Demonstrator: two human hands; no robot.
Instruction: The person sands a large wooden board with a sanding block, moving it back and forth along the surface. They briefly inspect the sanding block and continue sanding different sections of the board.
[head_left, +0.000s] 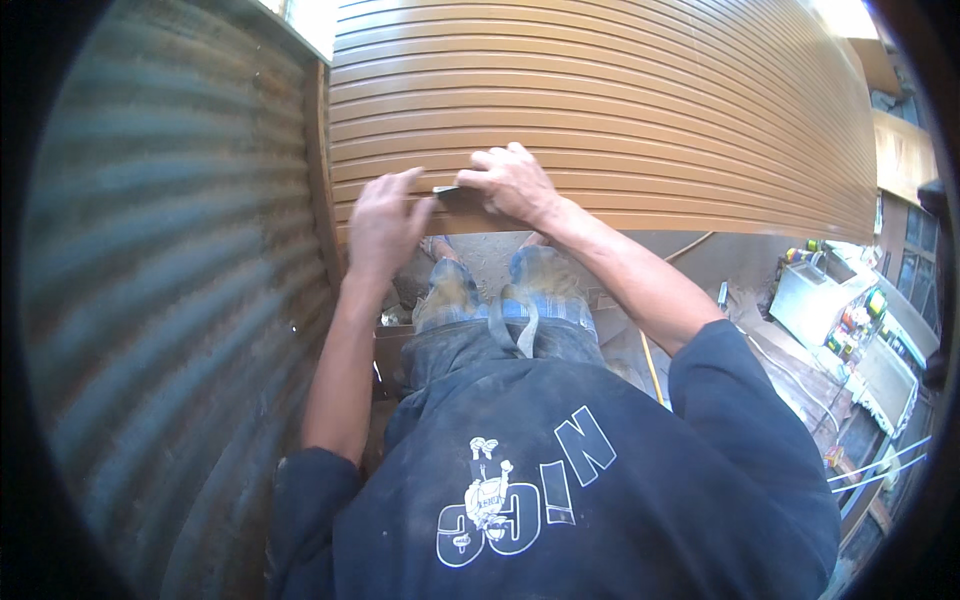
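Showing, in the head view: right hand (512,187), closed on a small dark sheet (461,204), pale at one corner, at the near edge of a brown grooved panel (600,110); left hand (382,222), blurred, just beside, thumb and fingers apart, contact unclear. Dark shirt (650,500), printed with large pale-outlined letters (585,450) and a cartoon figure (487,497).

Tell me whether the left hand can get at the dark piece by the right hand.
Likely yes: the left hand is left of the dark piece and nothing shows between them; the right hand seems to cover only its right end.
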